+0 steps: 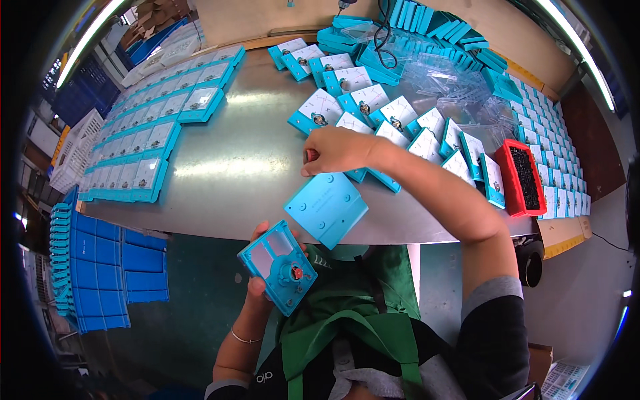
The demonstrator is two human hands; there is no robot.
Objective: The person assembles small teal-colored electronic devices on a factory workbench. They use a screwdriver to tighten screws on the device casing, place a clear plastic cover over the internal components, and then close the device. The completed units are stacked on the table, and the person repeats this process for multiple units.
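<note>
My left hand (257, 287) grips a turquoise meter housing (280, 270) by its edges, in front of the table's near edge. The housing's back faces up, with a pale window and a round fitting with a red centre. Over the table, my right hand (337, 150) is closed, and a small reddish thing (311, 155) shows between its curled fingers; its kind is not clear. Just below that hand, a flat turquoise plate (327, 207) with small round bosses lies at the table edge. Several turquoise meters (319, 110) with white dials lie behind and under my right forearm.
On the metal table (233, 140), rows of meters (143, 137) stand at the left and more (557, 153) at the far right. A red bin (520, 177) holds small black parts. Clear plastic covers (440, 80) and turquoise cases (427, 20) are heaped at the back. Blue crates (100, 267) stand lower left.
</note>
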